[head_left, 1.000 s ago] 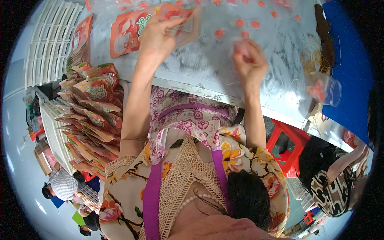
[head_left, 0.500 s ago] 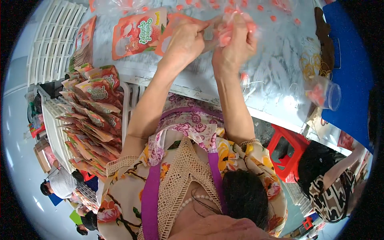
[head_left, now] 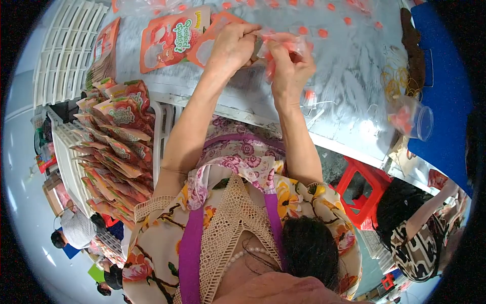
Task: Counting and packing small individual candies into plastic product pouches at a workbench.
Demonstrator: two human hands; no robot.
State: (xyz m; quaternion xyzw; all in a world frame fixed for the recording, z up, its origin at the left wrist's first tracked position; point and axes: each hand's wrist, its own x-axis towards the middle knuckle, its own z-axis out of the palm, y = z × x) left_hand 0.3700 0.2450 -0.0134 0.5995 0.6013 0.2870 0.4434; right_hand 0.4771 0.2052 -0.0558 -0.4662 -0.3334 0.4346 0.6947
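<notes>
My left hand (head_left: 235, 48) is closed on an orange-pink candy pouch (head_left: 206, 49), partly hidden behind its fingers. Close by on the right, my right hand (head_left: 291, 76) pinches a clear plastic bag (head_left: 282, 38) of pink candies. The bag sits against the pouch's right end; whether any part of it is inside, I cannot tell. A flat printed pouch (head_left: 167, 43) lies left of my left hand.
Loose pink candies (head_left: 323, 33) dot the table's far side (head_left: 349, 66). Filled pouches (head_left: 119, 147) crowd a white crate (head_left: 71, 152) at left. Rubber bands (head_left: 395, 81) and a clear cup (head_left: 412, 119) with pink pieces sit at right. A red stool (head_left: 357, 197) stands below.
My right hand has moved slightly left and down with the clear bag, closer to the left hand. Pink candies behind it now show on the table.
</notes>
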